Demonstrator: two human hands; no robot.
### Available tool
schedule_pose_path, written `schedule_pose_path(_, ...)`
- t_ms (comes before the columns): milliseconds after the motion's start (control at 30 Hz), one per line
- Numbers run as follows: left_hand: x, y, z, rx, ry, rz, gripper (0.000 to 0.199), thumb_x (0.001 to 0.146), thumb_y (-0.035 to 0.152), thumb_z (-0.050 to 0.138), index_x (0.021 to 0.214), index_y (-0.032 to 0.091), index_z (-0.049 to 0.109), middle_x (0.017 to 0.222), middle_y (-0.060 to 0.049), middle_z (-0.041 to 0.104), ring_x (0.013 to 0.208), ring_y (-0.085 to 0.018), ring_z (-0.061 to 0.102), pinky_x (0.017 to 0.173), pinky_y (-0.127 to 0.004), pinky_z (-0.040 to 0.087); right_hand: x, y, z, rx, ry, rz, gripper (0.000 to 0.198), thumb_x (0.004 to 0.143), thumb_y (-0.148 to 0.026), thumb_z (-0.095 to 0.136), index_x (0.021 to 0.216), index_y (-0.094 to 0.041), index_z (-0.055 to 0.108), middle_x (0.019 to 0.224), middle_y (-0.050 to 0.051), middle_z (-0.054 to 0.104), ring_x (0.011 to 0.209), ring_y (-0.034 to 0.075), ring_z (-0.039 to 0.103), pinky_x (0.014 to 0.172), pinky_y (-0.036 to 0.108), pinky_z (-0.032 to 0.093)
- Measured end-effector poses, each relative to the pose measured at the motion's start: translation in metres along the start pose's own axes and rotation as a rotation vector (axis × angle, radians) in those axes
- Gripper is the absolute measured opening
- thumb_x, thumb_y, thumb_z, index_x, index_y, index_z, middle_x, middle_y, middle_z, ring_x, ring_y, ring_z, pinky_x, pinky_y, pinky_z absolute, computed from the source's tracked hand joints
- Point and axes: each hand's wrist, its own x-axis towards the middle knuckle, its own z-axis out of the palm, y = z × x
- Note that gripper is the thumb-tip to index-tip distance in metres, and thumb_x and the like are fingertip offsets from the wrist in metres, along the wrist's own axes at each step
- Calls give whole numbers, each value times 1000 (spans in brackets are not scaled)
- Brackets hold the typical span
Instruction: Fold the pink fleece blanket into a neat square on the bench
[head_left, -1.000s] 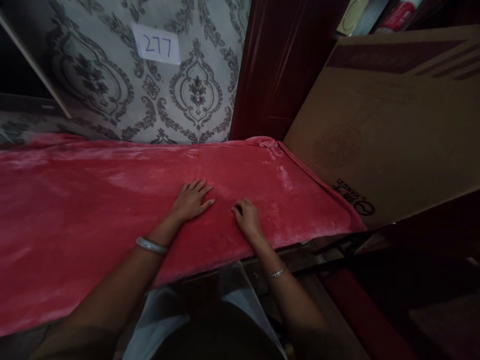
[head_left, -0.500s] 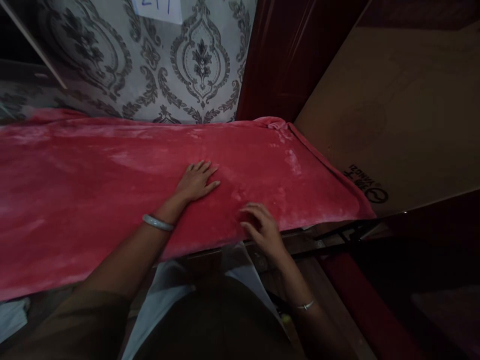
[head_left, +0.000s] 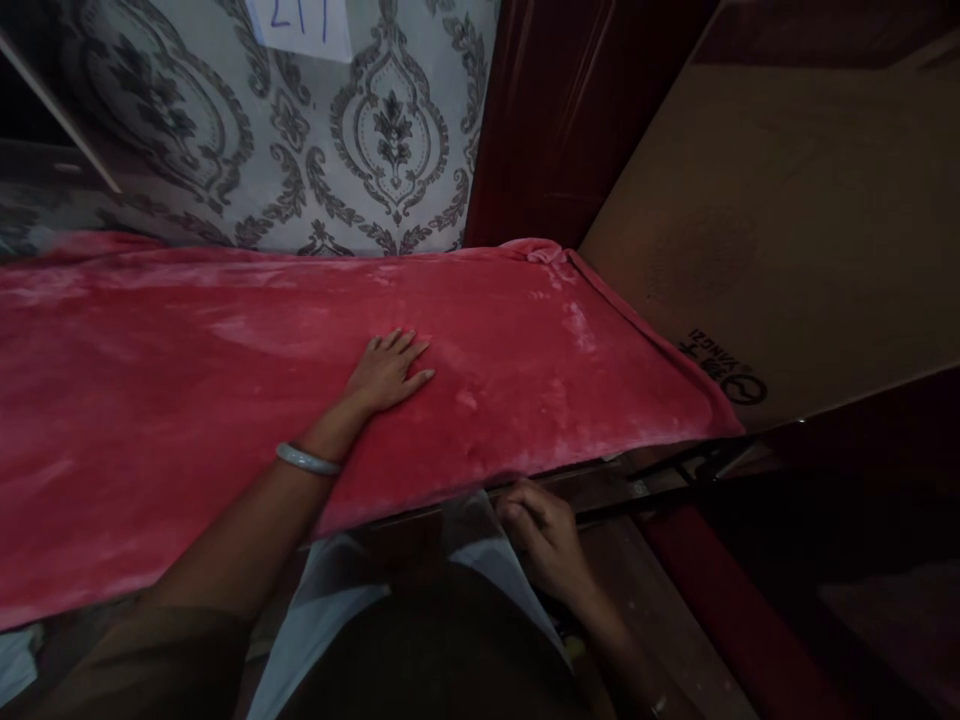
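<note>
A pink-red plush blanket [head_left: 247,400] lies spread over a long surface, its front edge hanging near my body. My left hand [head_left: 384,373] rests palm down on the middle of it, fingers spread. A pale bangle [head_left: 307,460] circles that wrist. Just below the blanket's front edge is my right hand [head_left: 546,535], with its fingers curled together. Whether those fingers pinch the blanket's hem or anything else is hidden.
A large brown cardboard panel [head_left: 697,220] with printed lettering leans along the right end. Patterned wallpaper [head_left: 394,130] with a paper sheet [head_left: 304,28] and a dark red panel [head_left: 570,120] stand behind. A dark metal frame [head_left: 675,480] shows below the blanket.
My right hand has come from over the blanket toward me, down to its front edge, and its fingers have curled in. The left hand stays flat on the blanket. The view has shifted slightly.
</note>
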Motion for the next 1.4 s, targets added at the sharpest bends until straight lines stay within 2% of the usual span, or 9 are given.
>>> schedule_pose_path(100, 1, -2, 0, 15, 3, 10, 65, 98, 56, 37, 152, 21, 43, 162, -12, 36, 151, -33, 29, 120, -52, 26, 18, 1, -17, -44, 16, -37, 43, 106, -42, 39, 79, -22, 67, 81, 4, 70, 79, 18, 66, 75, 31, 51)
schedule_pose_path(233, 4, -5, -1, 68, 10, 22, 67, 97, 53, 36, 153, 17, 42, 160, -15, 39, 149, -35, 33, 118, -52, 29, 82, 25, -37, -342, 70, -71, 47, 104, -49, 37, 134, -23, 62, 139, 11, 61, 133, 23, 52, 111, 44, 41)
schedule_pose_path(400, 11, -13, 0, 115, 38, 27, 71, 95, 54, 33, 154, 15, 40, 161, -17, 37, 147, -35, 38, 115, -53, 34, 130, 59, -57, -756, -38, 261, 58, 102, -46, 44, 156, -25, 39, 164, 10, 30, 153, 28, 22, 122, 56, 20)
schedule_pose_path(500, 14, -19, 4, 147, 40, 43, 71, 94, 53, 32, 152, 13, 44, 159, -18, 40, 147, -36, 38, 115, -54, 35, 127, 69, -58, -816, -123, 389, 57, 103, -47, 44, 155, -26, 40, 164, 7, 32, 154, 27, 20, 123, 54, 17)
schedule_pose_path(733, 21, -28, 12, 194, 57, 68, 68, 92, 46, 33, 147, 9, 50, 155, -19, 46, 145, -38, 40, 113, -54, 37, 112, 74, -76, -736, -63, 363, 54, 99, -42, 54, 150, -23, 48, 159, 8, 40, 150, 31, 30, 121, 55, 19)
schedule_pose_path(900, 22, -31, 17, 187, 121, 84, 63, 91, 44, 37, 143, 13, 54, 151, -15, 52, 142, -36, 44, 113, -52, 38, 123, 101, -132, -749, 156, 458, 37, 94, -24, 58, 129, -15, 67, 142, 13, 60, 137, 27, 49, 117, 45, 32)
schedule_pose_path(1100, 20, -28, 13, 152, 120, 63, 65, 90, 45, 33, 141, 12, 56, 150, -16, 53, 142, -36, 44, 112, -55, 39, 153, 148, -203, -717, 531, 618, 46, 87, -11, 49, 131, -7, 62, 134, 19, 63, 122, 21, 60, 104, 32, 45)
schedule_pose_path(1267, 19, -30, 12, 131, 111, 51, 65, 88, 47, 35, 140, 15, 57, 148, -14, 56, 141, -36, 45, 112, -53, 39, 162, 181, -218, -654, 634, 725, 25, 77, -12, 63, 99, -12, 74, 107, 14, 72, 100, 23, 67, 89, 29, 51)
schedule_pose_path(1400, 20, -31, 12, 153, 85, 48, 70, 89, 49, 31, 143, 11, 55, 151, -16, 51, 144, -35, 43, 115, -52, 36, 163, 198, -218, -612, 738, 765, 15, 80, -15, 59, 84, -13, 73, 94, 13, 72, 88, 22, 67, 80, 28, 50)
